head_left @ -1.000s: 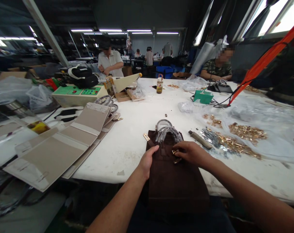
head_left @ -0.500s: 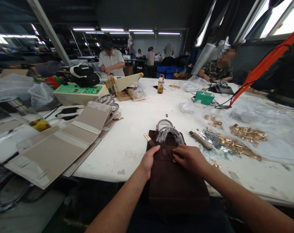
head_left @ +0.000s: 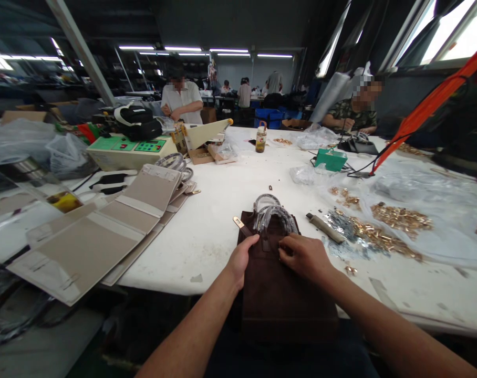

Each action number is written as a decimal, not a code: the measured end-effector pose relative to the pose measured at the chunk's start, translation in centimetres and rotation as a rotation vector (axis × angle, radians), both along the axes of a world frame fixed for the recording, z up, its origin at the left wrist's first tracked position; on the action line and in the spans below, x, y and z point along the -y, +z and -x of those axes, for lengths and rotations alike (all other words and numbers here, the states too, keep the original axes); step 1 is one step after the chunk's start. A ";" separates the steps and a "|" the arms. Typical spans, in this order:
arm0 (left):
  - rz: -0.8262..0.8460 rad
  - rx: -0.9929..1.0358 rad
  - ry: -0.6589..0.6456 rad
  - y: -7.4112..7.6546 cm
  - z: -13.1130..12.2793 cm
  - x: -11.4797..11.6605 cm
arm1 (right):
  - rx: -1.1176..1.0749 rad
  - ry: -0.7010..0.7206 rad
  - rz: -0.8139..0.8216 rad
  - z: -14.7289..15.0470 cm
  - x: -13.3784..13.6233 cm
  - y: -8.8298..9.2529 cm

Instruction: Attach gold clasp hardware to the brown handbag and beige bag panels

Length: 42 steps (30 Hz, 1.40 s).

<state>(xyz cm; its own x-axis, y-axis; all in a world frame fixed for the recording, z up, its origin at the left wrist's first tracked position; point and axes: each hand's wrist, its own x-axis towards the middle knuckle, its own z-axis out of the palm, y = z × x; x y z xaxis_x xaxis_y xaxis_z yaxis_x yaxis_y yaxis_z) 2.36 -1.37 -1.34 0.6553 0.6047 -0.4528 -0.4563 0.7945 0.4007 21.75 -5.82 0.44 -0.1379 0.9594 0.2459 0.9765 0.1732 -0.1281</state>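
A dark brown bag (head_left: 286, 294) lies flat on the white table's (head_left: 218, 220) near edge, hanging over it toward me. Its plastic-wrapped handles (head_left: 272, 212) point away. My left hand (head_left: 242, 260) grips the bag's left upper edge, thumb on top. Near the top middle of the bag, my right hand (head_left: 303, 256) presses down with its fingertips pinched together; whatever they hold is hidden. A strap end with a gold tip (head_left: 238, 223) sticks out at the bag's top left.
Beige folded panels (head_left: 100, 231) are stacked to the left. Heaps of gold metal fittings (head_left: 384, 231) on clear plastic lie at right, with a brown-handled tool (head_left: 325, 227) beside them. A green-topped machine (head_left: 130, 152), a bottle (head_left: 260, 139) and a green box (head_left: 331, 158) stand farther off. Seated people work across the table.
My right hand has slid a little left along the top of the bag, and the gold piece seen under its fingers a second ago is now covered. My left hand has stayed put.
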 end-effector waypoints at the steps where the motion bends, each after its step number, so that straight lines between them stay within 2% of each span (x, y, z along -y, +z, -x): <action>1: 0.000 0.001 0.000 0.0 0.0 0.0 | -0.011 -0.013 0.001 0.0 0.0 -0.1; 3: -0.001 0.004 -0.006 -0.1 0.0 0.1 | -0.003 0.027 0.029 -0.1 0.0 -0.1; 7: -0.007 -0.037 0.009 -0.1 -0.1 0.4 | 0.076 0.209 0.132 -0.8 -0.1 0.6; 11: -0.013 -0.071 0.015 0.1 -0.2 0.5 | 0.029 0.271 0.185 -1.4 -0.1 0.9; 15: -0.027 -0.088 0.042 0.5 -0.4 0.6 | -0.051 0.232 0.185 -1.6 0.1 0.7; 22: 0.003 -0.078 0.026 1.0 -0.5 0.8 | -0.137 0.091 0.088 -0.5 1.5 -0.3; 29: -0.006 -0.098 0.009 0.9 -0.4 0.6 | -0.497 0.085 0.056 -2.4 1.2 -0.5; 35: -0.023 -0.060 0.004 0.1 -0.1 0.6 | -0.493 0.099 0.103 -2.6 0.8 0.0; 42: -0.001 -0.034 -0.028 0.2 -0.2 0.5 | -0.474 0.114 0.025 -2.1 1.0 -1.8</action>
